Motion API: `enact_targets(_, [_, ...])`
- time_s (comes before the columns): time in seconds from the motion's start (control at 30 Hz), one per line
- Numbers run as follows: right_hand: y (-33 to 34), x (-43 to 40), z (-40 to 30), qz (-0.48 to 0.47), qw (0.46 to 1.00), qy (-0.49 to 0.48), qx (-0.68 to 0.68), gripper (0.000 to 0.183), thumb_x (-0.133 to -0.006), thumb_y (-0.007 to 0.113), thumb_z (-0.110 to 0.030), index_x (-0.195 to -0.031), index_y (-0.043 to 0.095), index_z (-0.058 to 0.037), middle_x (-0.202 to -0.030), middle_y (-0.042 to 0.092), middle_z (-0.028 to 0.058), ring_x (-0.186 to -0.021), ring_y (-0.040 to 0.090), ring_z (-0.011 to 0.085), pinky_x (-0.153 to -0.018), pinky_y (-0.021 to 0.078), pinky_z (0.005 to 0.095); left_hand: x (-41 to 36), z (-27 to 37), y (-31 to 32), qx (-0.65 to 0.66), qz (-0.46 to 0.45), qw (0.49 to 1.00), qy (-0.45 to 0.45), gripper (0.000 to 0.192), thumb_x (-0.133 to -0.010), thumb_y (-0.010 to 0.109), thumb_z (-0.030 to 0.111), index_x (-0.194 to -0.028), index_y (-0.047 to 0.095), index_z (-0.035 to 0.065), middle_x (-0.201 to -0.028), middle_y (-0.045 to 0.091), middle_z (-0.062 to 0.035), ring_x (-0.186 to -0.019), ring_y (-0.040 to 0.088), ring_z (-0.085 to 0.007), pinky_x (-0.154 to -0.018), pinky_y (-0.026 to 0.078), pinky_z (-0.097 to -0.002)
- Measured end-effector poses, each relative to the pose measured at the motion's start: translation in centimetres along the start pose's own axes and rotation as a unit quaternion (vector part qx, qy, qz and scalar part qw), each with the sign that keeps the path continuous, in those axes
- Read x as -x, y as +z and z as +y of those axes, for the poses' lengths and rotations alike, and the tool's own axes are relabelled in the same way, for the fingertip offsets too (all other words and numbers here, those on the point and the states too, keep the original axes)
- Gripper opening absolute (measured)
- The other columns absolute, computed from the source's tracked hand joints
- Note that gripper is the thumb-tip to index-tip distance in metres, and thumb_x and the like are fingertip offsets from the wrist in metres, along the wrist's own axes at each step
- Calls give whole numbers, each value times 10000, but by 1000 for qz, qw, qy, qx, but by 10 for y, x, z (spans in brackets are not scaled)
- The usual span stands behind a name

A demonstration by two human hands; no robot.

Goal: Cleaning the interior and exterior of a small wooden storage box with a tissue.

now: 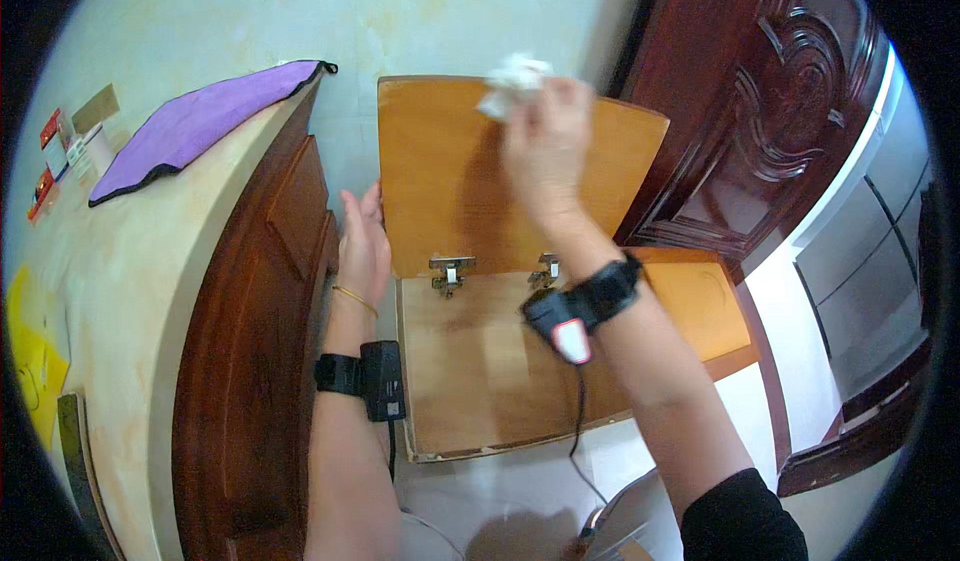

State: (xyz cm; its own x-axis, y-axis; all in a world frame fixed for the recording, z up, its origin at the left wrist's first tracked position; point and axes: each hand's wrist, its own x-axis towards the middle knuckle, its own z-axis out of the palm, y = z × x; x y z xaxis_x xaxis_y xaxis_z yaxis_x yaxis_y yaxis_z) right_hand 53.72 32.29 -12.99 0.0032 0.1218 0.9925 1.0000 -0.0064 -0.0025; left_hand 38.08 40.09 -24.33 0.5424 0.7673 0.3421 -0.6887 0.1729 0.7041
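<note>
My right hand (551, 137) is closed on a crumpled white tissue or cloth (517, 81), held against the upper edge of a raised wooden panel (435, 163); both are blurred. My left hand (365, 242) is at the panel's left edge, palm turned towards it, its fingertips partly hidden behind the edge. Two metal hinges (451, 274) join the panel's lower edge to a wooden cabinet part (480, 381) with a light brown inner face. Black devices with cables are strapped to both my wrists.
On the left, a pale countertop (187, 186) over dark wooden doors bears a purple cloth (210, 130), small boxes and a yellow item (37, 366). A carved dark wooden door (750, 103) stands at the right. Behind the panel is a pale wall (450, 13).
</note>
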Motion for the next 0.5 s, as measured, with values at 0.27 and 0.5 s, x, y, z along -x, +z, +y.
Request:
enact_targets(0.27, [37, 3, -62, -109, 984, -134, -55, 418, -629, 524, -43, -1028, 469, 69, -867, 462, 131, -739, 443, 254, -641, 427, 323, -9, -1, -19, 56, 3, 998, 0, 843, -812, 124, 609, -1248, 214, -107, -1332, 223, -152, -1224, 215, -221, -1016, 132, -305])
enact_targets(0.5, [-48, 63, 87, -19, 986, 86, 144, 339, -760, 484, 8, -1099, 469, 25, -888, 465, 145, -789, 481, 288, -681, 421, 350, -1, 4, -7, 44, -40, 998, -10, 838, -804, 133, 619, -1260, 213, -80, -1330, 234, -147, -1227, 223, -221, -1015, 152, -323])
